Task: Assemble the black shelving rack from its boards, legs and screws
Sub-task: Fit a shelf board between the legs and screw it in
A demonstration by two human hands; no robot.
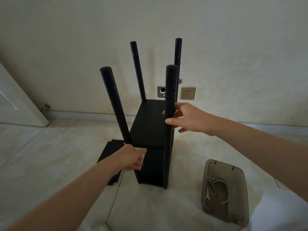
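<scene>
Gripping rack (pixel 150 124) legs, left hand (pixel 133 158) fingers hidden, tray (pixel 240 212) corner cropped

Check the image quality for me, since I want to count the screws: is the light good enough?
Head view: dim, flat light, no glare; the black rack loses detail; wide-angle bends the legs outward; the screws in the tray are small but sharp.

Black rack (pixel 150 124), smoky-grey tray (pixel 240 180)

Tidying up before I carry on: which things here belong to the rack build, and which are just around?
Job:
- rack
- spare board
- tray
- screws
- wrench

Just around:
- wall socket
- open wall box
- door
</scene>
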